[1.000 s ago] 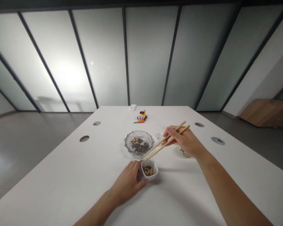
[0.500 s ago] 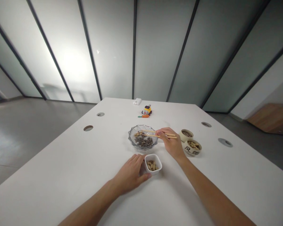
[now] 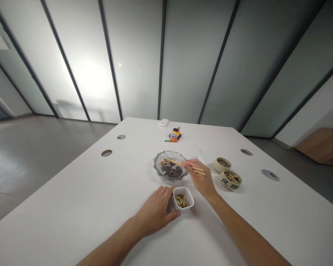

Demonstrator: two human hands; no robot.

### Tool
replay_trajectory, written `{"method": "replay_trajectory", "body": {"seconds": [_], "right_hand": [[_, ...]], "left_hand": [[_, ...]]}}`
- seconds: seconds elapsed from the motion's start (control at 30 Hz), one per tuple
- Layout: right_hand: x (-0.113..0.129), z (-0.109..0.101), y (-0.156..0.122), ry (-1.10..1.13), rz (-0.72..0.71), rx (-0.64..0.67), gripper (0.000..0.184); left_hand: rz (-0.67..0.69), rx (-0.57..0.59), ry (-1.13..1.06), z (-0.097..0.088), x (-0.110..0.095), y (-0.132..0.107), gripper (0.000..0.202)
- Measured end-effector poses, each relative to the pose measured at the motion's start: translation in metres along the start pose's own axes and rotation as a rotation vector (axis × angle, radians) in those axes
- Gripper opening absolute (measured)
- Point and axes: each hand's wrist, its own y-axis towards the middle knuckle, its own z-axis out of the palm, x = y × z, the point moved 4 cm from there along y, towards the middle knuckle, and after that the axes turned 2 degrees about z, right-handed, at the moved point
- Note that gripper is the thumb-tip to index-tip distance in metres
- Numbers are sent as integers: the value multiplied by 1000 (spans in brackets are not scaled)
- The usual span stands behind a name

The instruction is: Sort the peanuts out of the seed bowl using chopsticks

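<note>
My right hand (image 3: 201, 179) is closed around a pair of wooden chopsticks (image 3: 175, 162). Their tips reach into a scalloped clear glass bowl (image 3: 157, 170), at the light-brown peanuts (image 3: 164, 162) on its far left side. Dark striped seeds (image 3: 172, 170), like sunflower seeds, cover the rest of the bowl's bottom. Whether the tips pinch a peanut I cannot tell. Nearer to me, my left hand (image 3: 157, 208) curls around the left side of a small white square bowl (image 3: 191, 203), thumb in front and fingers behind. Several peanuts (image 3: 181, 201) lie inside it.
Right of my right hand stand two cream round bowls: the nearer patterned bowl (image 3: 229, 183) holds peanuts, the farther bowl (image 3: 217, 167) something dark. Farther back are a toy carrot (image 3: 172, 140), a yellow toy vehicle (image 3: 175, 133) and a white device (image 3: 164, 122). The white table (image 3: 80, 184) has round holes.
The chopstick tips, spread apart earlier, have come together near the peanuts in the glass bowl. My left hand keeps its hold on the white bowl. The whole view has shifted slightly.
</note>
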Motion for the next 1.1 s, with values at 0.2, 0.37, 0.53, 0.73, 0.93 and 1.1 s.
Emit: {"method": "replay_trajectory", "body": {"seconds": [0.2, 0.37, 0.53, 0.73, 0.93, 1.1], "right_hand": [[-1, 4, -3, -7, -45, 12, 34], [-3, 7, -7, -33, -97, -19, 32], [8, -11, 2, -61, -139, -46, 30], [32, -73, 30, 143, 81, -99, 36], [73, -113, 34, 106, 187, 236, 41], [88, -102, 27, 37, 250, 550, 46]], "left_hand": [[-18, 17, 7, 0, -2, 0, 42], [-24, 38, 8, -2, -3, 1, 44], [-41, 46, -10, -2, -3, 1, 47], [-46, 36, -36, -1, -2, 2, 51], [-54, 37, -45, -3, -2, 1, 52], [-57, 24, -12, -1, -1, 1, 43]]}}
